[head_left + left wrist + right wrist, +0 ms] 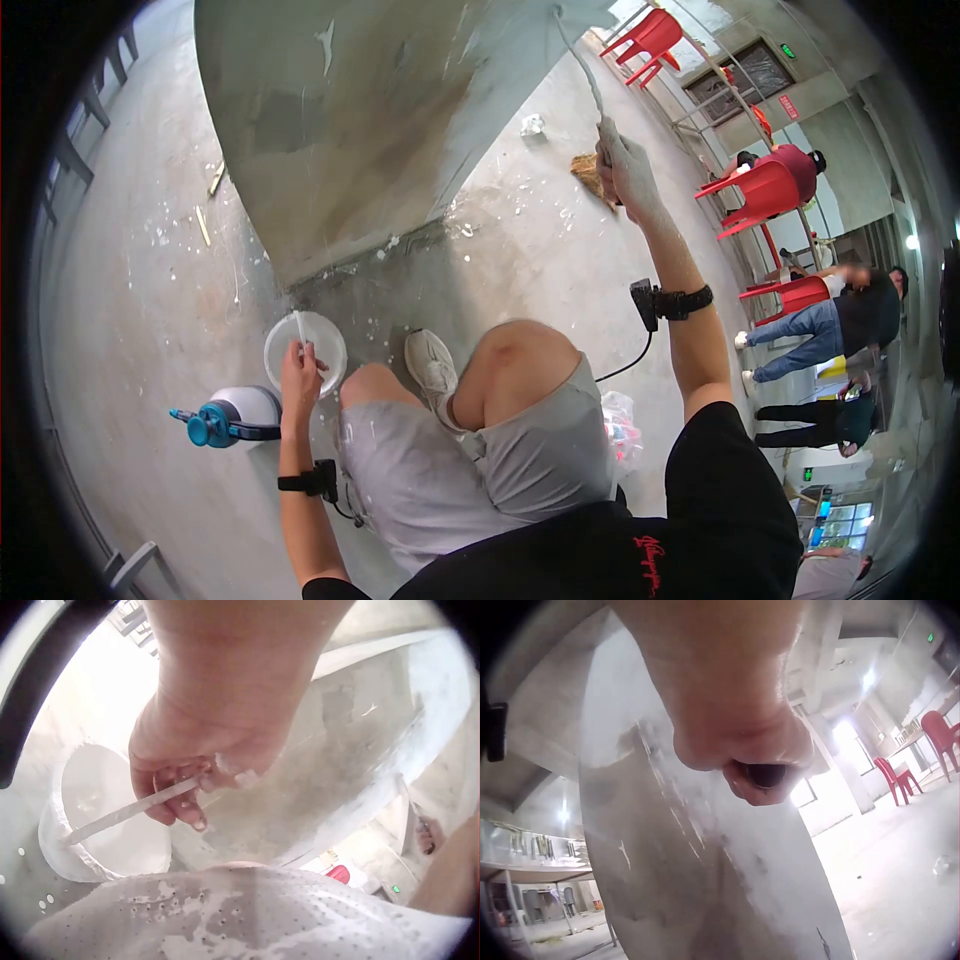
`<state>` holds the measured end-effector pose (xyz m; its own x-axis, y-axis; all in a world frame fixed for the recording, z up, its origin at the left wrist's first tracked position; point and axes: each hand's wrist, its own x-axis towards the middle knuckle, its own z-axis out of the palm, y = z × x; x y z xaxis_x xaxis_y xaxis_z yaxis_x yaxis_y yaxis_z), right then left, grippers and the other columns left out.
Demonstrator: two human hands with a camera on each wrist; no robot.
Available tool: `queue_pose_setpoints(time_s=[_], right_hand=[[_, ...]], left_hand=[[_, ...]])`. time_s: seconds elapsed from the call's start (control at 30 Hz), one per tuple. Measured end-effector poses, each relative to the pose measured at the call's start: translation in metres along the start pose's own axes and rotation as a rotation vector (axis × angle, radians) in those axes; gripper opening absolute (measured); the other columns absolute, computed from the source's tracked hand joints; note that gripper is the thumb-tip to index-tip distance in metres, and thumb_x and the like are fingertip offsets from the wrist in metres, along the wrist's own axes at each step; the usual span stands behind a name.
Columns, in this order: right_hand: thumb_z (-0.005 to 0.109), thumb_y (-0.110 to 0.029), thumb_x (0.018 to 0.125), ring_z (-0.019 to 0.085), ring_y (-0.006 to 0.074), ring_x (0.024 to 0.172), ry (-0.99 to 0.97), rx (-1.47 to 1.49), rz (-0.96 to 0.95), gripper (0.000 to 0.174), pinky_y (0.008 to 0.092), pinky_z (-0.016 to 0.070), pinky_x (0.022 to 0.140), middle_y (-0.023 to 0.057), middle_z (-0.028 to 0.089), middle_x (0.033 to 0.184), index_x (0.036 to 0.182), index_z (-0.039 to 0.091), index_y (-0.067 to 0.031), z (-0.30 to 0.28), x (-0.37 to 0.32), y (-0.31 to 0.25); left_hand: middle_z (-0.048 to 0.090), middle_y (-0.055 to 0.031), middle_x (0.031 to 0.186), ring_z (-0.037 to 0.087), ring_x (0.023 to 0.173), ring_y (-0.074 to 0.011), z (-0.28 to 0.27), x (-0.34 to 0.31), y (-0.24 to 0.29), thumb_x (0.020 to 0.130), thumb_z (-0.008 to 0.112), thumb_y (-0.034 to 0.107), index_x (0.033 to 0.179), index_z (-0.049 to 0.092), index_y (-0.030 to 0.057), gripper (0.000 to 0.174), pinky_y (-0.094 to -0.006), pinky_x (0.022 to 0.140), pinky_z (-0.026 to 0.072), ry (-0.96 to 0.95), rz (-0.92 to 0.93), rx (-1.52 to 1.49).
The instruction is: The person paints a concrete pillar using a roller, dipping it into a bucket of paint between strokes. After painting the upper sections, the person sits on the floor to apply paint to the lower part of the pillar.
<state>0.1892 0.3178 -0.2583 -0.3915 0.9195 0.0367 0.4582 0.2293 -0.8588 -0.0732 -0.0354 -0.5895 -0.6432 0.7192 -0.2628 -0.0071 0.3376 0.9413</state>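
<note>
My left hand point(302, 372) pinches a thin white strip point(139, 812) that runs to the rim of a round white bucket point(272, 345). White smears mark those fingers point(199, 823). My right hand point(628, 172), raised and stretched forward, grips a slender tool point(582, 62) with a narrow, pale shaft. The dark round end of its handle point(767, 775) shows out of the fist in the right wrist view. The tool's far tip overlaps the upper right part of a large grey curved panel point(330, 150), which has whitish patches and streaks.
A bottle with a blue lid point(208, 425) stands left of the bucket. Scraps and white spots dot the floor point(150, 300). A brown bundle point(590, 178) lies beyond the right hand. Red chairs point(760, 195) and several people point(865, 310) are at the right. A plastic bag point(622, 430) lies beside the person.
</note>
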Motion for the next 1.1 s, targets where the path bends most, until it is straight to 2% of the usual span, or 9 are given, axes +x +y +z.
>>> queue_pose_setpoints(time_s=[0.4,0.57,0.6,0.7,0.77,0.8,0.9,1.03,1.1], right_hand=[[0.045,-0.055,0.093,0.023,0.0062,0.036,-0.022,0.279,-0.201,0.049,0.0243,0.0194,0.035,-0.006,0.031,0.049,0.067,0.041,-0.0141,-0.04,0.031,-0.12],[0.046,-0.055,0.092,0.035,0.0091,0.037,-0.022,0.229,-0.137,0.052,0.0255,0.0273,0.035,-0.0019,0.038,0.051,0.067,0.045,-0.0102,-0.033,0.027,-0.083],[0.045,-0.056,0.092,0.035,0.0095,0.038,-0.024,0.193,-0.216,0.053,0.0259,0.0277,0.035,-0.0019,0.038,0.051,0.064,0.045,-0.0105,-0.036,0.03,-0.078],[0.046,-0.053,0.092,0.037,0.011,0.037,-0.007,0.189,0.01,0.051,0.0273,0.0293,0.033,-0.0006,0.041,0.049,0.064,0.046,-0.01,-0.005,0.009,-0.032],[0.045,-0.05,0.094,0.039,0.0106,0.04,-0.001,0.068,-0.214,0.05,0.0271,0.031,0.035,-0.0013,0.041,0.05,0.064,0.046,-0.0093,0.012,0.017,0.017],[0.045,-0.05,0.094,0.039,0.0101,0.04,-0.063,0.246,0.063,0.05,0.0269,0.0304,0.035,-0.0016,0.041,0.051,0.064,0.047,-0.0094,0.017,0.0,0.011],[0.047,-0.057,0.091,0.027,0.0076,0.035,-0.106,0.241,0.179,0.051,0.0249,0.0213,0.032,-0.0042,0.032,0.049,0.063,0.04,-0.0137,0.031,-0.011,0.046],[0.047,-0.059,0.09,0.028,0.0077,0.035,-0.048,0.263,0.16,0.053,0.0249,0.0211,0.032,-0.0046,0.032,0.049,0.063,0.04,-0.014,0.036,-0.011,0.061],[0.046,-0.057,0.091,0.037,0.0096,0.038,-0.021,0.254,0.139,0.052,0.0257,0.0279,0.033,-0.0023,0.039,0.052,0.066,0.045,-0.0113,0.026,0.002,0.055]], left_hand=[[0.059,-0.0109,0.057,0.051,0.041,-0.0159,0.002,0.005,-0.009,0.097,0.045,0.02,0.087,0.047,0.0021,0.02,-0.0303,0.041,0.0391,0.005,0.0,0.062],[0.059,-0.0101,0.057,0.05,0.041,-0.0148,0.004,0.0,-0.005,0.097,0.044,0.019,0.089,0.045,0.0024,0.019,-0.0295,0.04,0.0379,0.022,0.014,0.013],[0.059,-0.01,0.058,0.05,0.041,-0.0145,0.004,-0.001,-0.006,0.097,0.043,0.019,0.089,0.045,0.0024,0.018,-0.0294,0.04,0.0375,0.017,0.012,0.01],[0.059,-0.01,0.058,0.05,0.041,-0.0143,0.0,-0.006,-0.013,0.098,0.043,0.018,0.087,0.045,0.0025,0.019,-0.0299,0.04,0.0372,0.022,0.0,-0.058],[0.059,-0.0099,0.058,0.05,0.041,-0.0145,-0.003,-0.008,-0.01,0.098,0.043,0.018,0.087,0.046,0.0022,0.019,-0.0299,0.04,0.0376,0.026,-0.005,-0.029],[0.058,-0.0099,0.058,0.051,0.041,-0.0147,-0.005,-0.009,-0.009,0.098,0.043,0.019,0.087,0.046,0.0019,0.02,-0.0298,0.039,0.038,0.025,-0.015,0.001],[0.058,-0.0099,0.058,0.052,0.042,-0.015,-0.008,-0.012,-0.006,0.098,0.043,0.019,0.086,0.048,0.0011,0.022,-0.0295,0.04,0.0393,0.036,-0.014,0.026],[0.059,-0.0106,0.059,0.053,0.042,-0.0157,-0.008,-0.012,-0.001,0.097,0.043,0.019,0.085,0.048,0.0,0.023,-0.0293,0.039,0.04,0.045,-0.023,0.025],[0.059,-0.0109,0.059,0.053,0.042,-0.0159,-0.011,-0.011,-0.003,0.097,0.043,0.018,0.086,0.048,-0.0004,0.022,-0.0289,0.039,0.0404,0.031,-0.004,0.029]])
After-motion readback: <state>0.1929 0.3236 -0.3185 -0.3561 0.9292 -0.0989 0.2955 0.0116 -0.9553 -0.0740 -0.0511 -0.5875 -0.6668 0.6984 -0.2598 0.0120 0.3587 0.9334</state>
